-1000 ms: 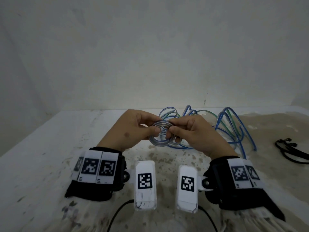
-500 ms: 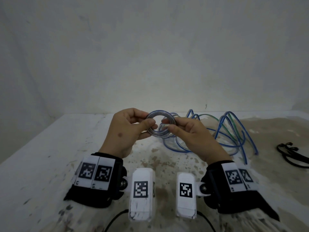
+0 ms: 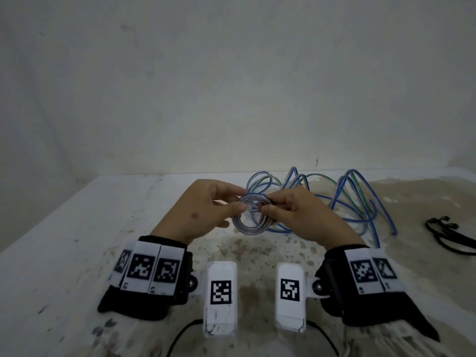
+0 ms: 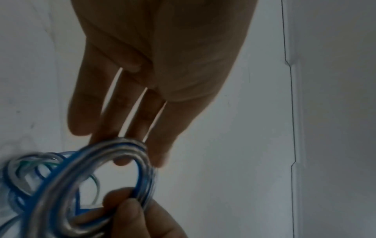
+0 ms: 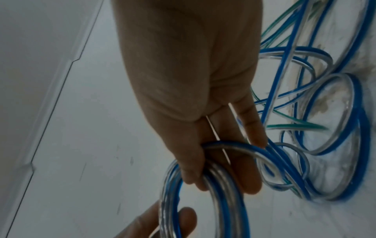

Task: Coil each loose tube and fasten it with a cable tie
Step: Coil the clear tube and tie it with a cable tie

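A small coil of clear, blue-striped tube (image 3: pixel 251 222) is held just above the white table (image 3: pixel 77 240). My left hand (image 3: pixel 238 202) pinches its left side between thumb and fingers. My right hand (image 3: pixel 268 205) pinches its right side. The coil hangs below both thumbs. In the left wrist view the coil (image 4: pixel 122 154) lies against my left fingertips (image 4: pixel 158 154). In the right wrist view the coil (image 5: pixel 221 185) is wrapped by my right fingers (image 5: pixel 195 175). The tube's tail runs back into a loose tangle of blue and green tubes (image 3: pixel 345 202) behind my right hand.
Black cable ties (image 3: pixel 448 237) lie at the right edge of the table. The loose tangle (image 5: pixel 325 128) spreads over the stained back right of the table. A plain wall rises right behind the table. Bare tabletop lies to the left.
Half a second ago the coil stood higher as an open ring facing me. It now hangs lower and tilted, with both thumbs close together on its upper rim.
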